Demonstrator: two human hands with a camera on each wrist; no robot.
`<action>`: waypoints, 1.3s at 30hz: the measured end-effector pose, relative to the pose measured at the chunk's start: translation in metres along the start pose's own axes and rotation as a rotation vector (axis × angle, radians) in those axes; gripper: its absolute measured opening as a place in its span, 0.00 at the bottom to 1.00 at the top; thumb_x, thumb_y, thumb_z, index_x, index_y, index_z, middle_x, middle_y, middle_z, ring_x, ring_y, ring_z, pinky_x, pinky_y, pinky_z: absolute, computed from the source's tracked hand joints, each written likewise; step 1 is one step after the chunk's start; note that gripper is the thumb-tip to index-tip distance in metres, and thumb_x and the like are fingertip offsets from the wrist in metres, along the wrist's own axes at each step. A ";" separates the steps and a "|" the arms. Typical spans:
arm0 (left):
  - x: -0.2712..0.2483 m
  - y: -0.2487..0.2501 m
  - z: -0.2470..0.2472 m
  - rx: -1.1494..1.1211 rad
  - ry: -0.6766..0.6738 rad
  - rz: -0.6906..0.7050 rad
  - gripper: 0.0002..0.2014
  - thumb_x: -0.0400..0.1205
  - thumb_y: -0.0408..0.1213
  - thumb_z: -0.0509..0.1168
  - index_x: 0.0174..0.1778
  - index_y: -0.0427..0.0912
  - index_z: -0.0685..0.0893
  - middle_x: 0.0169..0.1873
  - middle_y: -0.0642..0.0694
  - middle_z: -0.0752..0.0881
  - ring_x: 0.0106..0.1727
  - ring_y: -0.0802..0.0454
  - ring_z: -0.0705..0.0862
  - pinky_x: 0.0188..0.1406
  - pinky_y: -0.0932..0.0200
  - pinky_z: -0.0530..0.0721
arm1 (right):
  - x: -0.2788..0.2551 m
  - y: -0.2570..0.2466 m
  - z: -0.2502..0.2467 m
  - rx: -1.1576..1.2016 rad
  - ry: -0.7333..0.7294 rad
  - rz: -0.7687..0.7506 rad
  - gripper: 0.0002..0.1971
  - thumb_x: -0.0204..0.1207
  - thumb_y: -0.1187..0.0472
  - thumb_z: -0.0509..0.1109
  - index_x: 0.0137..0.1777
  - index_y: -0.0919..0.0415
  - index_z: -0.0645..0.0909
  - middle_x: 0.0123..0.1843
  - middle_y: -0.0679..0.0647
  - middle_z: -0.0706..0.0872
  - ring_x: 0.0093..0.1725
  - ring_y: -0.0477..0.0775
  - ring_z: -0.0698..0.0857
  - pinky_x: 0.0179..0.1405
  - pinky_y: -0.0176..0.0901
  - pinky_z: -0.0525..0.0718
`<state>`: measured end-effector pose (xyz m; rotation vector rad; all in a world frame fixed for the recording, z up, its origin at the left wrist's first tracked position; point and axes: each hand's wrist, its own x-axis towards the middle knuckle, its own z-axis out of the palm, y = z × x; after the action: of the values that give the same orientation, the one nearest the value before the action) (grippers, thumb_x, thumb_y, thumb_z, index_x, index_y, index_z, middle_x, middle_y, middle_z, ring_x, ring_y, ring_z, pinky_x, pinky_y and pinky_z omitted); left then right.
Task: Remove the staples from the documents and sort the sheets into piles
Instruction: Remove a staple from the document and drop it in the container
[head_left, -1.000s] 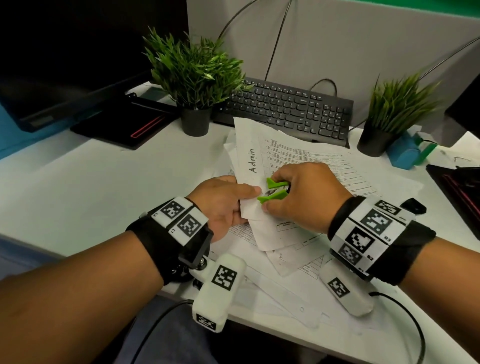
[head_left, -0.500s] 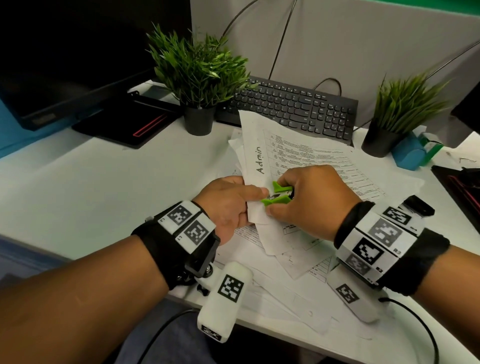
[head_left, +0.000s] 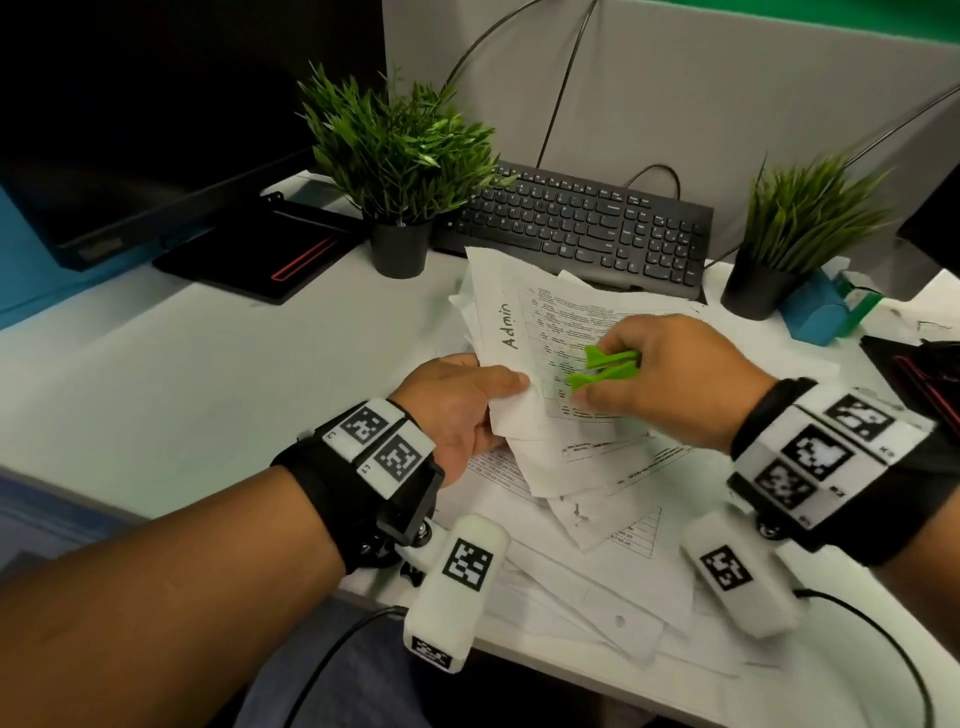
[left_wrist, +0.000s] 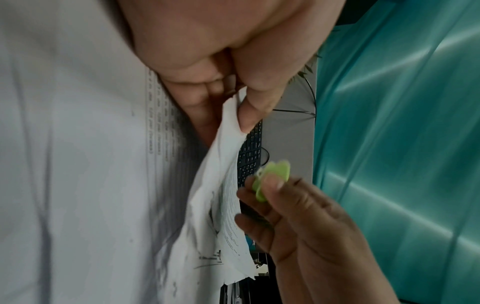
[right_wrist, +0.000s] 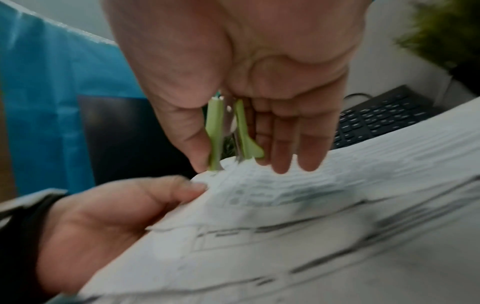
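My left hand (head_left: 470, 400) pinches the near corner of a stapled document (head_left: 524, 332) marked "Admin", thumb on top, and holds it lifted off the desk. The same pinch shows in the left wrist view, thumb on the document (left_wrist: 223, 185). My right hand (head_left: 660, 379) grips a green staple remover (head_left: 605, 366) between thumb and fingers, a little right of the corner. In the right wrist view the staple remover (right_wrist: 233, 131) hangs just above the document (right_wrist: 285, 226), its jaws slightly apart. No staple can be made out.
Loose printed sheets (head_left: 613, 561) are spread over the white desk (head_left: 156, 374) under both hands. Behind stand a black keyboard (head_left: 576, 228), two potted plants (head_left: 400, 156) (head_left: 800, 228), a blue tape dispenser (head_left: 826, 312) and a monitor (head_left: 130, 130) at the left.
My right hand has drawn the staple remover to the right, away from the pinched corner where it was biting. The left hand keeps its hold on the corner.
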<state>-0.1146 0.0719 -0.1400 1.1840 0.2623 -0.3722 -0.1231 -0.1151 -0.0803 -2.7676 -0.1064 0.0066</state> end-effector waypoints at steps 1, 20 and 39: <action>0.000 0.001 0.000 0.012 0.011 0.006 0.12 0.81 0.23 0.71 0.60 0.33 0.87 0.52 0.36 0.94 0.43 0.44 0.94 0.33 0.53 0.93 | 0.000 0.008 -0.005 -0.006 -0.045 0.046 0.21 0.66 0.40 0.81 0.54 0.50 0.85 0.50 0.48 0.87 0.49 0.51 0.84 0.49 0.46 0.84; -0.023 0.024 0.025 0.377 0.003 0.316 0.09 0.79 0.21 0.73 0.53 0.33 0.90 0.49 0.35 0.94 0.51 0.36 0.93 0.55 0.40 0.92 | 0.001 -0.032 -0.009 0.226 -0.075 0.009 0.06 0.76 0.61 0.75 0.44 0.64 0.88 0.41 0.56 0.87 0.42 0.55 0.83 0.42 0.42 0.81; -0.027 0.059 0.032 1.292 -0.011 0.683 0.08 0.80 0.37 0.75 0.53 0.51 0.90 0.38 0.59 0.84 0.40 0.59 0.83 0.46 0.62 0.83 | 0.004 -0.014 -0.020 0.629 -0.170 0.004 0.04 0.74 0.68 0.77 0.38 0.64 0.87 0.33 0.55 0.88 0.27 0.47 0.82 0.31 0.42 0.84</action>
<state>-0.1140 0.0653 -0.0679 2.4203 -0.4914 0.1221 -0.1193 -0.1092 -0.0564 -2.1344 -0.1187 0.2348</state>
